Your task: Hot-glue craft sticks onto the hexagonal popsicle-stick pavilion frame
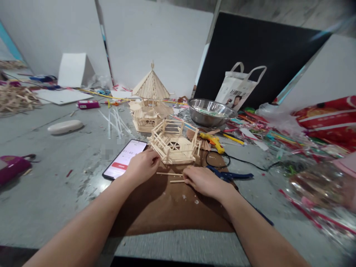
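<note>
My left hand [144, 163] is closed, its fingers curled beside the near left side of a small wooden-stick railing frame [178, 157]. Whether anything is pinched in those fingers is hidden. My right hand [201, 180] is also closed, low over the brown board [155, 215], at the right ends of two thin wooden sticks: an upper stick [168, 174] and a lower, shorter-looking stick [176, 181]. The railing frame is many-sided, with a slatted floor and a hole in its middle. Behind it stands a wooden-stick pavilion [151, 89] with a pointed roof.
A phone [119, 163] lies by my left wrist. To the right are blue-handled pliers [236, 175], a yellow glue gun [215, 142] with a black cord, and a steel bowl [210, 113]. Loose craft scraps [261, 129] cover the right side. A white case [65, 127] lies left.
</note>
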Demonstrator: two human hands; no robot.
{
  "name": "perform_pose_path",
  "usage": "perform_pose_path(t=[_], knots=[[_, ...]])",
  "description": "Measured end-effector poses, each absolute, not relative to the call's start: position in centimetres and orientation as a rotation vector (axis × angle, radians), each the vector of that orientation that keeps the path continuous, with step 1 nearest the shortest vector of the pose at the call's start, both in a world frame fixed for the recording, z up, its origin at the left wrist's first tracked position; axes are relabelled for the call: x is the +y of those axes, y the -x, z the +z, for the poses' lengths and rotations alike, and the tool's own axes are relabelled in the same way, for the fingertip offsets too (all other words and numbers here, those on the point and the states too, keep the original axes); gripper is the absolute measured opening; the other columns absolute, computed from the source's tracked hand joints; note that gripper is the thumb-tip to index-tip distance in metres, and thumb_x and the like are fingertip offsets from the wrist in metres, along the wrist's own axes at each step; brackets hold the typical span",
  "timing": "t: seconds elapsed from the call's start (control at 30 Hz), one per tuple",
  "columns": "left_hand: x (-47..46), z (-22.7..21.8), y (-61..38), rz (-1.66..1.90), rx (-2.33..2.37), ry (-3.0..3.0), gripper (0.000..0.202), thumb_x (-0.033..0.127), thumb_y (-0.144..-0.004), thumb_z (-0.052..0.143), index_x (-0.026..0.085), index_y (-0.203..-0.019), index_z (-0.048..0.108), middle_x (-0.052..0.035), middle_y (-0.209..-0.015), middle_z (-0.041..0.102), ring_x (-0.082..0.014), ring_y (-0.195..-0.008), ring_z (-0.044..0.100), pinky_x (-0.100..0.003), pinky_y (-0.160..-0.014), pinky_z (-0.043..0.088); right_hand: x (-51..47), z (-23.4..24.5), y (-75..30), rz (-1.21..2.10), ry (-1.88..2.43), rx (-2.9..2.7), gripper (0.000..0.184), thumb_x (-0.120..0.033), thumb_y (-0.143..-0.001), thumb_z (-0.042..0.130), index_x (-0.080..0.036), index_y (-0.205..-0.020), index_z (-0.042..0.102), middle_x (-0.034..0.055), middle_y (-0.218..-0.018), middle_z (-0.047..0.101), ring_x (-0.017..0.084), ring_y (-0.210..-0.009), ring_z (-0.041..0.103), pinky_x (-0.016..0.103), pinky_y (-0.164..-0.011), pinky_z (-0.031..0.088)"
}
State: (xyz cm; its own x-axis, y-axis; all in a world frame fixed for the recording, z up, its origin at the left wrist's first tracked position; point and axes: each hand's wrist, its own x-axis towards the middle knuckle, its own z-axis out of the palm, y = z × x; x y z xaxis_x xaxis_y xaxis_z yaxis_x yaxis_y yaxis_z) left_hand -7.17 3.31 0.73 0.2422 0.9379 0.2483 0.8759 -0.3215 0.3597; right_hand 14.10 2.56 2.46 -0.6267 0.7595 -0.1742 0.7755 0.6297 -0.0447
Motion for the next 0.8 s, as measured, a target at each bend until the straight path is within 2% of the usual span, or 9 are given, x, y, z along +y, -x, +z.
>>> perform_pose_path(t=[0.23, 0.37, 0.57, 0.67, 0.8], knots=[[3.3, 0.8, 7.2, 0.634, 1.754, -2.325, 0.020, 0.026, -0.073, 0.039, 0.021, -0.078, 0.058, -0.0020, -0.078, 0.060, -0.0157, -0.072, 0.055, -0.025, -0.065, 0.039, 3.1, 2.0, -14.1, -0.167, -1.334, 2.738, 0.020, -0.031, -0.080, 0.038, -0.021, -0.079, 0.055, 0.0023, -0.081, 0.061, 0.015, -0.073, 0.055, 0.023, -0.056, 0.031], [3.1, 1.0, 7.0, 0.737, 1.816, -2.274, 0.019, 0.029, -0.074, 0.039, 0.021, -0.079, 0.056, -0.0013, -0.077, 0.058, -0.0161, -0.069, 0.054, -0.027, -0.061, 0.039, 3.4, 1.5, -14.1, -0.120, -1.434, 2.742, 0.018, -0.034, -0.078, 0.042, -0.022, -0.083, 0.055, 0.0027, -0.084, 0.061, 0.016, -0.073, 0.055, 0.023, -0.057, 0.032], [3.3, 0.0, 6.3, 0.972, 1.739, -2.320, 0.034, 0.042, -0.073, 0.044, 0.019, -0.092, 0.058, -0.0049, -0.092, 0.058, -0.0202, -0.087, 0.048, -0.033, -0.078, 0.038, 3.4, 1.7, -14.4, -0.168, -1.373, 2.728, 0.014, -0.027, -0.078, 0.041, -0.021, -0.080, 0.054, 0.0029, -0.082, 0.059, 0.015, -0.074, 0.053, 0.023, -0.057, 0.032], [3.4, -0.4, 6.0, 1.014, 1.714, -2.329, 0.033, 0.040, -0.074, 0.044, 0.018, -0.094, 0.059, -0.0056, -0.094, 0.058, -0.0200, -0.088, 0.048, -0.035, -0.081, 0.037, 3.6, 3.2, -15.9, -0.323, -1.363, 2.750, 0.012, -0.024, -0.077, 0.043, -0.019, -0.076, 0.054, 0.0031, -0.079, 0.058, 0.014, -0.073, 0.051, 0.023, -0.059, 0.034], [3.6, -0.6, 5.8, 1.052, 1.691, -2.340, 0.029, 0.037, -0.074, 0.045, 0.019, -0.092, 0.060, -0.0054, -0.093, 0.058, -0.0201, -0.090, 0.047, -0.036, -0.082, 0.036, 4.1, 5.2, -18.2, -0.788, -1.469, 2.845, 0.013, -0.028, -0.078, 0.042, -0.018, -0.076, 0.050, 0.0008, -0.074, 0.055, 0.012, -0.067, 0.049, 0.023, -0.061, 0.036]])
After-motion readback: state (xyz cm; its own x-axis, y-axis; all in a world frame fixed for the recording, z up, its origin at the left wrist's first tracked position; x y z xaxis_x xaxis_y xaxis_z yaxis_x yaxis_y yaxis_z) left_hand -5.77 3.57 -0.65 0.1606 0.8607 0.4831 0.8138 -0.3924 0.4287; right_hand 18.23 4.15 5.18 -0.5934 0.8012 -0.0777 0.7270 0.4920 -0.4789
